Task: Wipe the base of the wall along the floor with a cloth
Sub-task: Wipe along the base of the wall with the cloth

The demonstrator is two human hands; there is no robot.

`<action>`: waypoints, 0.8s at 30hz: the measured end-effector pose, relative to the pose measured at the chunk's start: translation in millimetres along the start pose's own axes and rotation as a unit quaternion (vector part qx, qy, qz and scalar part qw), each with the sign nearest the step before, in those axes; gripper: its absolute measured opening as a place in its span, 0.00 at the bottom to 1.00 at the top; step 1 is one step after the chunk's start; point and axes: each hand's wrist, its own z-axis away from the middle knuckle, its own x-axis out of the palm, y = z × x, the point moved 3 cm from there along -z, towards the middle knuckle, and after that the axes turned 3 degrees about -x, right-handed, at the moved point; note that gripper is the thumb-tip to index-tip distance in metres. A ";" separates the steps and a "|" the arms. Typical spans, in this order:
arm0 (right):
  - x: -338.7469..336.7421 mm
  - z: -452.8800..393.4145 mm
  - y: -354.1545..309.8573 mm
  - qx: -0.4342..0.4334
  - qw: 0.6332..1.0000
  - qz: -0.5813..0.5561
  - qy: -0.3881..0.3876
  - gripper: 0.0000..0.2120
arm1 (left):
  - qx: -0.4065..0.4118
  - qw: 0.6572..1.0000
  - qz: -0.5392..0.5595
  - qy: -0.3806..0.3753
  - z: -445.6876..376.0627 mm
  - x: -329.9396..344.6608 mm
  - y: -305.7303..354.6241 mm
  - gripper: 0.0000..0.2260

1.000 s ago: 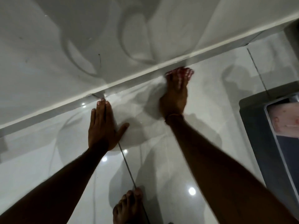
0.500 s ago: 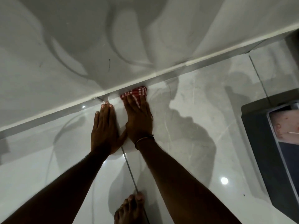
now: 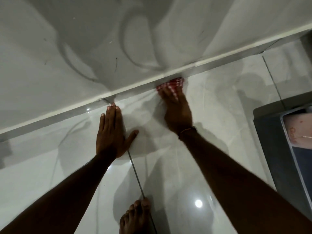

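The red-and-white checked cloth (image 3: 170, 85) was scrunched against the base of the wall (image 3: 135, 85), right where the white skirting strip met the glossy tiled floor (image 3: 211, 115), with the right hand (image 3: 177, 112) pressing its fingers down on top, so most of the cloth was hidden and blurry. The left hand (image 3: 111, 132) lay flat on the tiles, fingers straight, holding nothing. A bare foot (image 3: 136, 217) was cut off at the bottom edge, and a dark grey object (image 3: 270, 132) at the right was hard to make out.

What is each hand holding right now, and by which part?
The right hand presses the red-and-white cloth under its fingers, against the wall base. The left hand lies flat on the floor, empty.
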 end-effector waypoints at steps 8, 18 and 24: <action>-103.0 -38.0 167.2 0.057 0.993 0.105 0.015 0.27 | -0.004 1.000 0.000 0.009 -1.0 1.3 0.4 0.47; -113.2 -56.1 210.7 0.139 0.967 0.208 -0.044 0.32 | -0.016 0.999 0.030 0.009 -0.8 1.4 -3.4 0.38; -37.2 -15.5 68.7 0.047 0.989 0.133 0.053 0.28 | -0.027 0.999 0.031 0.026 9.9 -4.5 -20.9 0.33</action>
